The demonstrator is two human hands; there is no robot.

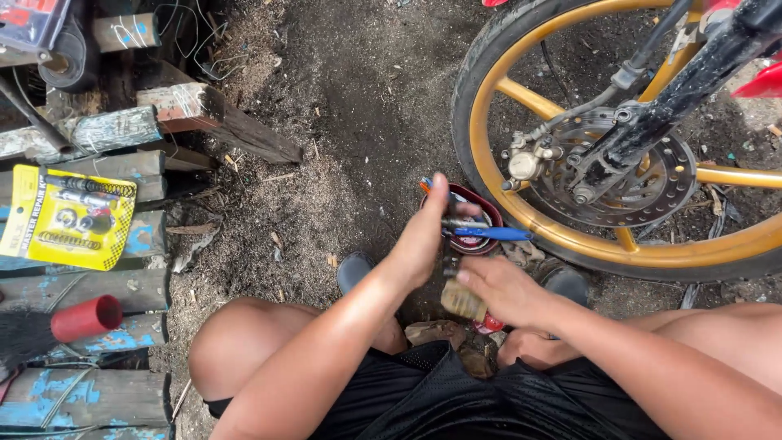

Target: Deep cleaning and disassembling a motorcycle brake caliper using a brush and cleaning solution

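Low at the centre of the view, just above the crouching person's knees, the right hand (501,292) is closed around a small tan bottle (463,300) with a red base, tilted on its side with its top toward nine o'clock, as if to bring it under the other hand. At eleven o'clock from the bottle, the left hand (428,232) is raised edge-on, fingers curled around a thin tool with a blue handle (489,234) that pokes out toward three o'clock; exactly what the tool is cannot be made out. Directly behind that hand sits a small dark red bowl (489,208) on the dirt ground (350,122), close enough to reach without shifting. At two o'clock from the hands stands a motorcycle wheel with a gold rim (489,98), its brake disc (652,175) and caliper (525,163) facing the person, with the dark fork leg (676,98) running up to one o'clock. Far off at nine o'clock, on weathered planks with flaking blue paint (90,285), lie a yellow blister pack of small spare parts (65,216) and a brush with a red handle (81,319).
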